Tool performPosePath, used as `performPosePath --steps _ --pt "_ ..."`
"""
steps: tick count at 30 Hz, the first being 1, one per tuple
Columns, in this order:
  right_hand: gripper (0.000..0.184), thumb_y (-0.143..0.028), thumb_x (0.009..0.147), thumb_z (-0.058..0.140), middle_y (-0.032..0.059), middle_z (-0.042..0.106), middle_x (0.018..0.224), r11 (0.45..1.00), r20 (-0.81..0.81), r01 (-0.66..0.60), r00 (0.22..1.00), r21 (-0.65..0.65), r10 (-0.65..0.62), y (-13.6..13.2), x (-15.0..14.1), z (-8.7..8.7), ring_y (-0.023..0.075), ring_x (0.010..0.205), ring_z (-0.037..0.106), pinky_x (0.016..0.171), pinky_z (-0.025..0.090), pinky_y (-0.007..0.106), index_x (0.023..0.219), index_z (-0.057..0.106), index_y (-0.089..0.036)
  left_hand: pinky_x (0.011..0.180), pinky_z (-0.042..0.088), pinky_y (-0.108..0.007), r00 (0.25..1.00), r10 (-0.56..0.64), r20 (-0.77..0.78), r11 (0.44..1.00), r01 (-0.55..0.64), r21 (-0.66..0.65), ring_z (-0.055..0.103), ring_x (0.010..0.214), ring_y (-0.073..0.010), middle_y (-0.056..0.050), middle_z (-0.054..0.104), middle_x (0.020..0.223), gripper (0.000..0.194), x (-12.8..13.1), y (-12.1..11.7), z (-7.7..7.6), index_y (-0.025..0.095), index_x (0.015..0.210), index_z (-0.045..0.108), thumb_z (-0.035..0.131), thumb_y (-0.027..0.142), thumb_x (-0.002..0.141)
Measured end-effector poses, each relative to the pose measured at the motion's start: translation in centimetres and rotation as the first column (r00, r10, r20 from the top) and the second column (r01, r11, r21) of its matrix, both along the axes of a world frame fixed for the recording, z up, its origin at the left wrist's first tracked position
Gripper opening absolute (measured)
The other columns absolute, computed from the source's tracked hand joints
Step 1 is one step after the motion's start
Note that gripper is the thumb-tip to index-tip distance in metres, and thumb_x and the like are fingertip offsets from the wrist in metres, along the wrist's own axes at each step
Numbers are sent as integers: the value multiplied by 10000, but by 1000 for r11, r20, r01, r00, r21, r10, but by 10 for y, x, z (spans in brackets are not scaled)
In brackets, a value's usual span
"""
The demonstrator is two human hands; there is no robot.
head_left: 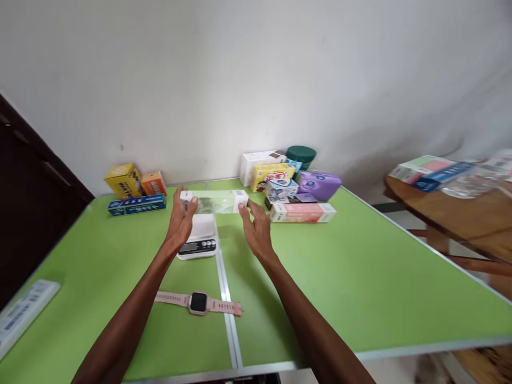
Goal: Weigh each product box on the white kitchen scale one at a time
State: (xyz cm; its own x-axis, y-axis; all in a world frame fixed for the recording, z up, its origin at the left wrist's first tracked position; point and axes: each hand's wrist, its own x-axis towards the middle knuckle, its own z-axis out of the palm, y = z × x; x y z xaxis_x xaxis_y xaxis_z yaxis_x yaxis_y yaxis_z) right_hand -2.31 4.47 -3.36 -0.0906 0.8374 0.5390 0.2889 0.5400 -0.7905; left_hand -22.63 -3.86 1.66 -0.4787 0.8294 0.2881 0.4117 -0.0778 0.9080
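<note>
Between my two hands is a long green-and-white box [216, 202], held level by its ends. My left hand [181, 216] grips the left end, thumb in front. At the right end my right hand [256, 224] has its thumb and fingers closed on the box. Below and behind the box sits a white digital kitchen scale [199, 240], its display and buttons facing me; the box covers part of its far side. Nearer to me a pink smartwatch [198, 303] lies stretched out across the table's metal seam.
At the back left stand a yellow box [123, 180], an orange box [153, 183] and a blue box [136, 205]. Back right holds several packages, including a purple pack [319, 185] and a pink box [303, 213]. A white strip-like object [28, 312] lies left. A wooden stool [452, 213] carries more boxes.
</note>
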Motion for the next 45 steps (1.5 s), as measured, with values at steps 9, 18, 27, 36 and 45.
performPosePath --steps 9,18,27,36,45 --pt "519 -573 1105 391 136 800 1160 995 61 -103 993 -17 104 -12 -64 -51 332 1090 672 1001 547 520 1190 779 -239 1316 363 -530 992 116 58 986 -108 -123 509 1552 -347 -190 503 1689 835 -67 -33 -64 215 1644 406 538 728 998" --pt "530 -589 1103 400 154 786 1108 999 65 -31 997 -18 32 -7 -59 -58 326 1020 654 964 537 514 1123 766 -207 1299 377 -527 989 130 -70 980 -139 -141 589 1476 -354 -207 620 1579 837 -65 -28 -71 176 1600 499 477 766 1007" --pt "584 -627 1121 296 126 745 959 999 118 38 992 -24 -35 2 -74 -56 311 942 616 924 504 482 930 697 -247 1208 466 -530 950 257 -176 929 -293 -225 676 1362 -392 -241 721 1438 716 -72 -12 -64 142 1465 635 525 689 1016" --pt "691 -699 1110 191 135 733 952 994 150 78 986 -73 -67 4 -81 -62 307 980 610 934 498 463 890 663 -245 1180 483 -500 960 262 -104 932 -279 -232 695 1309 -365 -172 781 1333 472 -78 -3 -76 200 1230 741 548 581 1029" --pt "618 -690 1093 211 121 733 905 975 -64 25 997 -219 -40 8 -68 -69 302 917 658 932 529 492 833 583 -270 1234 472 -450 773 272 572 950 -311 -32 670 1411 -303 -207 716 1474 720 -84 8 -96 139 1405 684 313 677 1101"
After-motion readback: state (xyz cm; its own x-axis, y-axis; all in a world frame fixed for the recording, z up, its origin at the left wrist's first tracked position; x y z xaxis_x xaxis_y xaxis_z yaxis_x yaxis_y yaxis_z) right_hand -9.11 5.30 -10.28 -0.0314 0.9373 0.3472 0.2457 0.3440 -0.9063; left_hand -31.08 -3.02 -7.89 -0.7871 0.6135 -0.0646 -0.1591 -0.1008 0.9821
